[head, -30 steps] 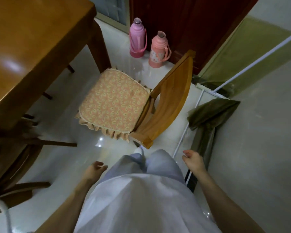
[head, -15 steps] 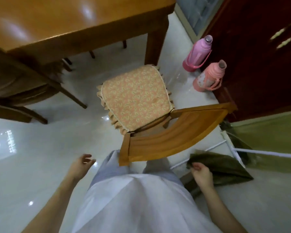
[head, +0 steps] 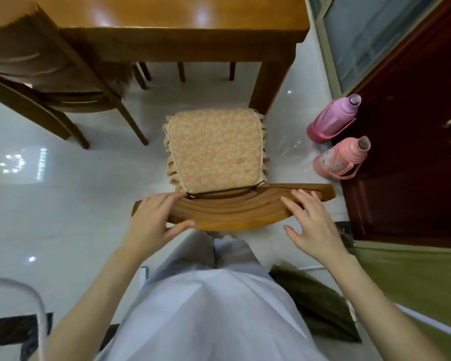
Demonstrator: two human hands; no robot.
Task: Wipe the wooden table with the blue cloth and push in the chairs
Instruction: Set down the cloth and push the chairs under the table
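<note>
Head view looking down. Cushioned chair (head: pixel 214 152) standing on tiled floor (head: pixel 63 204), seat front pointing at wooden worktop (head: pixel 167 19), not yet tucked under, near worktop's right leg. Curved backrest (head: pixel 232 213) running left to right, parallel to worktop edge. Left hand (head: pixel 154 217) gripping backrest's left end, thumb on near face. Right hand (head: pixel 313 225) lying flat on right end, fingers spread, relaxed. Mauve thermos (head: pixel 333 118) and pink thermos (head: pixel 341 160) standing right of chair.

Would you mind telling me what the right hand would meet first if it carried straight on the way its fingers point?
The right hand would meet the chair's backrest first: its spread fingers overlap the rail's right end, though actual contact is unclear. Beyond lies the seat cushion.
</note>
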